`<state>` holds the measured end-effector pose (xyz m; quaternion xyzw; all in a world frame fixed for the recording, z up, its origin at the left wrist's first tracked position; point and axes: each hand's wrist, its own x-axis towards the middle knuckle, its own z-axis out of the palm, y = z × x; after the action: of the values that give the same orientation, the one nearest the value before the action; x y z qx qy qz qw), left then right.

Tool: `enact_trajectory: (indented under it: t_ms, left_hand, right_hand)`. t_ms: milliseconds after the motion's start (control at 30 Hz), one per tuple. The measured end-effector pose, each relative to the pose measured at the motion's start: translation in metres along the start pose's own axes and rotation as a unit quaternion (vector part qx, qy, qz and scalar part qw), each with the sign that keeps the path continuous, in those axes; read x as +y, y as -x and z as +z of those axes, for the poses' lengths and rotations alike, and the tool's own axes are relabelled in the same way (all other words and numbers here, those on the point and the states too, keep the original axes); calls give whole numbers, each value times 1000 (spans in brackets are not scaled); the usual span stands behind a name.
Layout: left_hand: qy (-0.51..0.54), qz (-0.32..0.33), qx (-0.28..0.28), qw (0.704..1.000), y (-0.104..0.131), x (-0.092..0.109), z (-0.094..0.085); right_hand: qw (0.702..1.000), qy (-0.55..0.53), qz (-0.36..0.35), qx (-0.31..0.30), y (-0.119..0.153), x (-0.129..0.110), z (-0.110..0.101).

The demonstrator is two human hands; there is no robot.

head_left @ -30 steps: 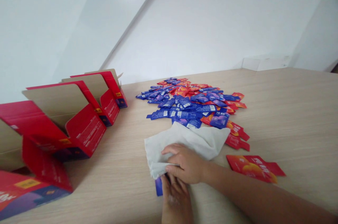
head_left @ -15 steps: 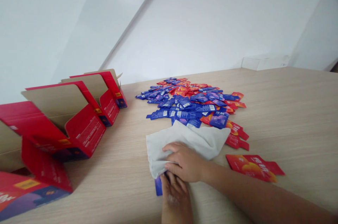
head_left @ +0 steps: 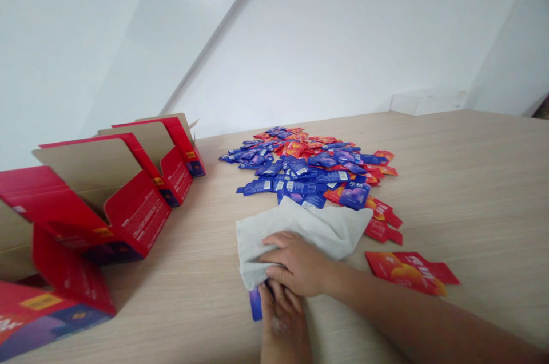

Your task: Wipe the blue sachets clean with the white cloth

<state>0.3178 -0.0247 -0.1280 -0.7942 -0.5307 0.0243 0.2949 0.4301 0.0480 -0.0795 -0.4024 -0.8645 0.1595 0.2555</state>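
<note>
A pale grey-white cloth (head_left: 309,226) lies spread on the table, just in front of a heap of sachets. My right hand (head_left: 298,264) reaches in from the right and grips the cloth near its left part, fingers pressed into the fabric. Below it, my left hand (head_left: 283,318) has its fingers on a purple sachet (head_left: 256,304), pinning it at the cloth's lower edge. Most of that sachet is hidden under the cloth and hands. To the right of my forearm lies a red sachet (head_left: 409,273) with orange fruit printed on it.
Purple and red sachets (head_left: 295,172) form a wide heap behind the cloth. Along the left stand several open red cartons (head_left: 137,212) with flaps raised. A white box (head_left: 429,102) sits at the back right against the wall.
Both hands, the cloth and the purple sachet keep nearly the same places. The whole view has shifted only slightly.
</note>
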Motion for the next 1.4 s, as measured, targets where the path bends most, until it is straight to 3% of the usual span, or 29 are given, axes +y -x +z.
enact_trajectory:
  t_ms: [400,700,1000,1400]
  left_hand:
    - [2,-3,8,1000,1,0,-2]
    - [-8,-4,-1,1000,0,0,-5]
    - [-7,-8,4,1000,0,1,-5]
    - [-19,-6,8,1000,-1,1,-2]
  right_hand:
    - [999,4,-13,45,0,7,6]
    - [1000,8,2,13,1,4,2]
    - [1000,14,15,20,1,2,4]
    - [999,-2,-30,30,1,11,10]
